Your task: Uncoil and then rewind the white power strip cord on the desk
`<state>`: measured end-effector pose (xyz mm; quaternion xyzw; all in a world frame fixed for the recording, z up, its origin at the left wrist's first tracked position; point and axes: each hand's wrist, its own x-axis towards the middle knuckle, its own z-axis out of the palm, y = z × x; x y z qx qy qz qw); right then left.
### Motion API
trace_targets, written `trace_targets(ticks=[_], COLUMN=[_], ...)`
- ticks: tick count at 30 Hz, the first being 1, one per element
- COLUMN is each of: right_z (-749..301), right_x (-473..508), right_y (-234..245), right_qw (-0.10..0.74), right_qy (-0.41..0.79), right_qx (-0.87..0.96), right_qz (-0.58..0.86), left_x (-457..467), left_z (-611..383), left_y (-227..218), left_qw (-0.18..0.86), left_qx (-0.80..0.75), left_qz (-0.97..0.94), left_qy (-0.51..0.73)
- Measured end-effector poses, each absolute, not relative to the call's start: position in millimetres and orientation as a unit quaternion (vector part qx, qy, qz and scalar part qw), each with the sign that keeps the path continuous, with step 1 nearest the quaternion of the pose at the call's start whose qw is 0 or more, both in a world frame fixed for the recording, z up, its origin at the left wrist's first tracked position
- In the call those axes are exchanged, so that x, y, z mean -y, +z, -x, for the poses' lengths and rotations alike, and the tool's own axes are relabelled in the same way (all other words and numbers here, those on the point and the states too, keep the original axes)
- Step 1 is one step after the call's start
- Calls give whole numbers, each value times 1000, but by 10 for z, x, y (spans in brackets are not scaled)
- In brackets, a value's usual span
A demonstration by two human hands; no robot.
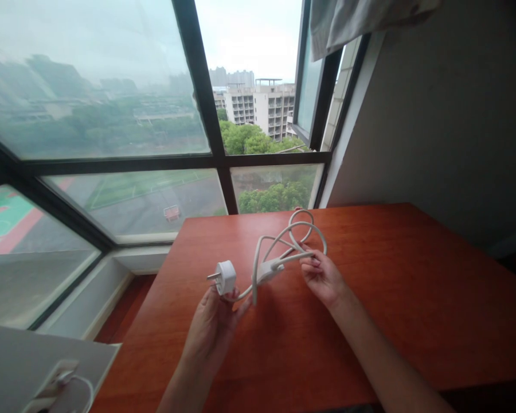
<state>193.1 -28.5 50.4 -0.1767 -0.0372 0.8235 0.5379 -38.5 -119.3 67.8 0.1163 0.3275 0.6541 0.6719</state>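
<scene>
A white power cord (293,230) hangs in loose loops above the reddish-brown wooden table. My left hand (212,321) grips it at the plug end, with the white plug (226,278) standing over the fingers and its metal prongs pointing left. Pinched between the thumb and fingers of my right hand (324,279) is a stretch of the cord at the right side of the loops. Between both hands sits a white block-shaped fitting (268,272), partly covered by the cord; its exact kind is unclear. The fingers of both hands partly hide the cord.
The wooden table (413,287) stretches to the right, its far edge by the window frame (275,160). One pane (312,97) stands open under a hanging grey cloth (352,23). At lower left, a wall outlet (54,381) has a white plug and cable in it.
</scene>
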Motion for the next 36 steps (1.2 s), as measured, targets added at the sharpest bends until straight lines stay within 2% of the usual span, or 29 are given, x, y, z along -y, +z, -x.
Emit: trace_targets(ticks=[7, 14, 21, 27, 33, 36], right_z=[-1904, -1978, -2033, -2243, -2376, -2403], right_x=[322, 284, 311, 277, 255, 399], right_y=[502, 504, 371, 178, 112, 299], right_qw=[521, 507, 519, 464, 306, 275], right_qy=[836, 838, 766, 568, 190, 46], right_qx=[36, 38, 168, 389, 630, 678], right_qz=[171, 199, 340, 557, 688, 680], left_x=[1185, 1186, 1086, 949, 883, 890], left_z=[427, 379, 455, 589, 640, 639], left_y=[572, 572, 572, 580, 652, 693], left_qw=[690, 574, 500, 504, 527, 524], left_qx=[-285, -388, -405, -451, -507, -525], left_qz=[-60, -137, -203, -235, -286, -328], left_qy=[663, 708, 738, 698, 618, 584])
